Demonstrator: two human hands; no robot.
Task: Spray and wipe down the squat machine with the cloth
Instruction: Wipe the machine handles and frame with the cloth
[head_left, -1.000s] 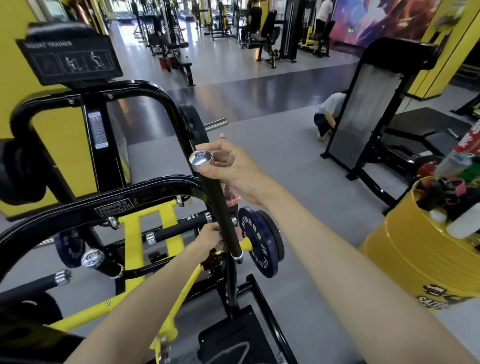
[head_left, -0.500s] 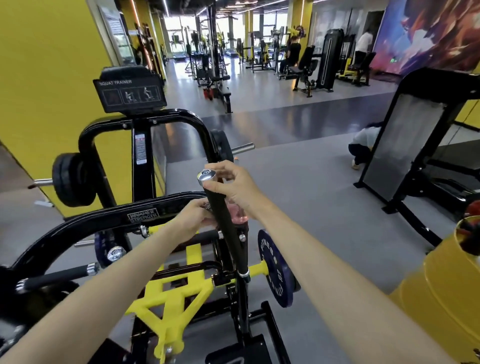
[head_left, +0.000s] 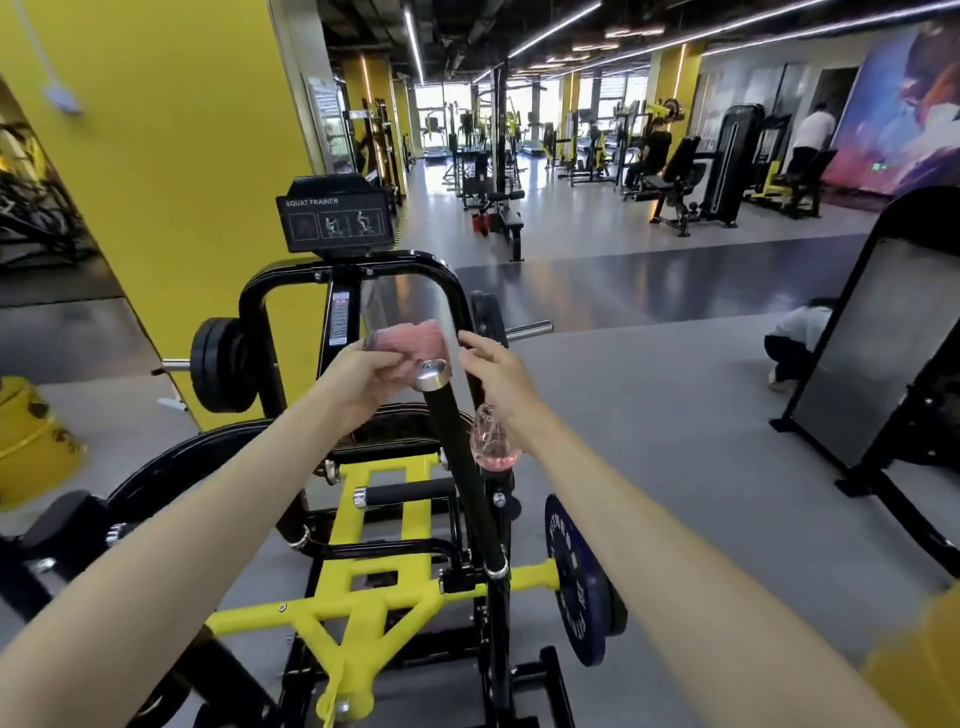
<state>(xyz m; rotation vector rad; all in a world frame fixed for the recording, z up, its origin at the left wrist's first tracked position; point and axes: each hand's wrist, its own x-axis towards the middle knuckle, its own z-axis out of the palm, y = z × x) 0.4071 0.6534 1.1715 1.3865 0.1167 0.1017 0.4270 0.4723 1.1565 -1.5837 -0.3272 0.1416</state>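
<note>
With the left grip (head_left: 358, 382) clamping the pink cloth (head_left: 415, 340) at 11 o'clock of the handle cap (head_left: 431, 375) on the squat machine (head_left: 363, 603), the right grip (head_left: 501, 379) is seemingly pinning the spray bottle (head_left: 493, 441) with lower fingers only, upper ones apart, so the bottle is risking slipping free.

A gym is showing here: a black-and-yellow steel squat machine (head_left: 358, 603) is standing on the grey floor (head_left: 675, 426), round black weight plates (head_left: 221, 364) are hanging on its pegs (head_left: 529, 328), and rows of black exercise machines (head_left: 730, 156) are filling the hall.
</note>
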